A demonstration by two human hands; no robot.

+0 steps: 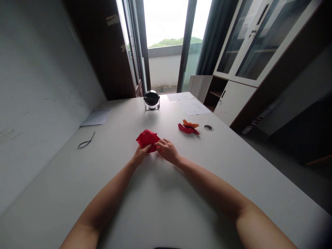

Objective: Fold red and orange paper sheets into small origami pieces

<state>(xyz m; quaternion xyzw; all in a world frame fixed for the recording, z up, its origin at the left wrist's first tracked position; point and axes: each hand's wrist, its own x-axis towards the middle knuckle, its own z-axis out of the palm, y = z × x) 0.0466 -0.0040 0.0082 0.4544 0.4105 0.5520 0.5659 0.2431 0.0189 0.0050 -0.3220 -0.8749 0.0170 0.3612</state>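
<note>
A partly folded sheet of red paper (pixel 147 137) is held just above the white table, its upper part spread and creased. My left hand (pixel 140 154) grips its lower left edge, with the thumb on top and the other fingers hidden beneath. On its right side, my right hand (pixel 166 149) pinches the paper between bent fingers near a fold. Farther right lie folded paper pieces, a red one (pixel 184 129) and an orange one (pixel 191 124), close together with pointed ends.
A small round fan (pixel 151 99) on a metal stand is at the table's far side. White sheets (pixel 194 106) lie at the back right, more papers (pixel 96 117) at the left. A black cable tie loop (pixel 84 144) lies at left; a round cable hole (pixel 208 128) is at right.
</note>
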